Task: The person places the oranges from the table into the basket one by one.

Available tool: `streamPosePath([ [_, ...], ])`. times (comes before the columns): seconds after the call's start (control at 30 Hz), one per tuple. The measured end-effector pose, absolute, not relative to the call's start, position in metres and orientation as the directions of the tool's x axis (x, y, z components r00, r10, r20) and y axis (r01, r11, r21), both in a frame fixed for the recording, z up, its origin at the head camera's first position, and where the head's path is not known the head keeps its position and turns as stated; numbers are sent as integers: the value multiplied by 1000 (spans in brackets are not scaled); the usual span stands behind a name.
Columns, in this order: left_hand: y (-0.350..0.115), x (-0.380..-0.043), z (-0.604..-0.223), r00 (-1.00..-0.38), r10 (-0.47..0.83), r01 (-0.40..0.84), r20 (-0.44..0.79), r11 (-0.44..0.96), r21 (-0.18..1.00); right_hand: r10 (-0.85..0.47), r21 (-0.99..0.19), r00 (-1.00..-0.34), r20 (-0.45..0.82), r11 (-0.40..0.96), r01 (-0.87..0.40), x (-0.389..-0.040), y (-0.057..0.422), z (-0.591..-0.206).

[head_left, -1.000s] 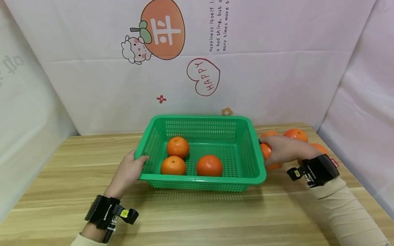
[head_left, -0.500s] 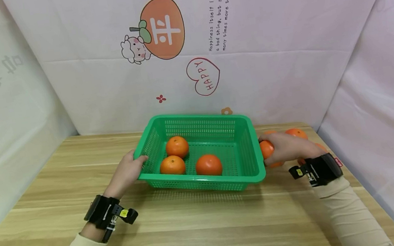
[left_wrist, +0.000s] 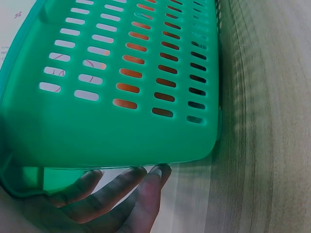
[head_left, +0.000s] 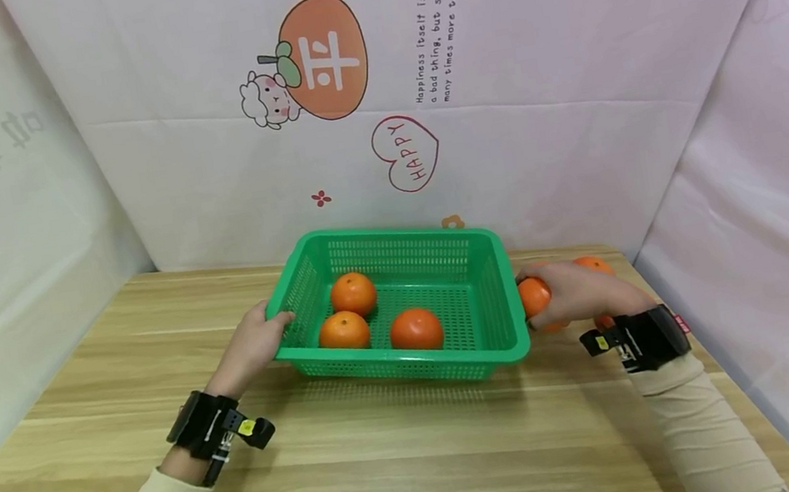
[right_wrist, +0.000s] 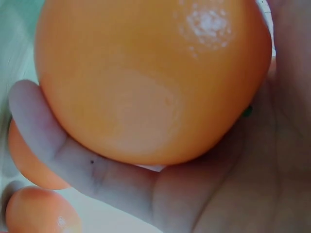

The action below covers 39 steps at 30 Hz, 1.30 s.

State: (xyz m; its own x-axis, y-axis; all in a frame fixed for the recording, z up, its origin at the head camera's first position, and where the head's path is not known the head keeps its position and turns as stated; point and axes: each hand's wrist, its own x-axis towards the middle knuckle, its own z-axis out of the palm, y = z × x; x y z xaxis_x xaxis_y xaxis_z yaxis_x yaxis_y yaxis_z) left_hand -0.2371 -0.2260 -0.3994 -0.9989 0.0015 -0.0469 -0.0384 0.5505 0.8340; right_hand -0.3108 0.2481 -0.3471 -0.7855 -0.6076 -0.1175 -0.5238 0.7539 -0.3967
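A green plastic basket (head_left: pixel 412 370) stands on the table with three oranges inside: one at the back left (head_left: pixel 353 294), one at the front left (head_left: pixel 343 331) and a redder one near the front wall (head_left: pixel 416 329). My left hand (head_left: pixel 255 345) grips the basket's left rim, thumb over the edge; in the left wrist view its fingers (left_wrist: pixel 112 196) reach along the outside wall. Just outside the right wall, my right hand (head_left: pixel 575 290) holds another orange (right_wrist: pixel 150 82), with thumb and fingers curled round it.
Further oranges (head_left: pixel 592 264) lie at the table's right end, partly hidden by the right hand; two of them show below the held orange (right_wrist: pixel 41 211) in the right wrist view. Printed cloth (head_left: pixel 549 157) hangs close behind the wooden table (head_left: pixel 410 462) and on both sides.
The right hand has shifted slightly to the right and up, the orange still in its grasp. The basket and the left hand have hardly moved.
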Motion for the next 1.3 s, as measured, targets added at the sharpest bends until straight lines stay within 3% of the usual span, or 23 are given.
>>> streamPosePath([
  [0.8, -226, -237, -401, -999, -2, -34, -40, 554, 832, -566, -368, -815, -127, 790, -491, -304, 253, -336],
  [1.3, -224, -236, -400, -1000, -1, -17, -21, 557, 830, -617, -455, -786, -39, 711, -536, -302, 255, -333],
])
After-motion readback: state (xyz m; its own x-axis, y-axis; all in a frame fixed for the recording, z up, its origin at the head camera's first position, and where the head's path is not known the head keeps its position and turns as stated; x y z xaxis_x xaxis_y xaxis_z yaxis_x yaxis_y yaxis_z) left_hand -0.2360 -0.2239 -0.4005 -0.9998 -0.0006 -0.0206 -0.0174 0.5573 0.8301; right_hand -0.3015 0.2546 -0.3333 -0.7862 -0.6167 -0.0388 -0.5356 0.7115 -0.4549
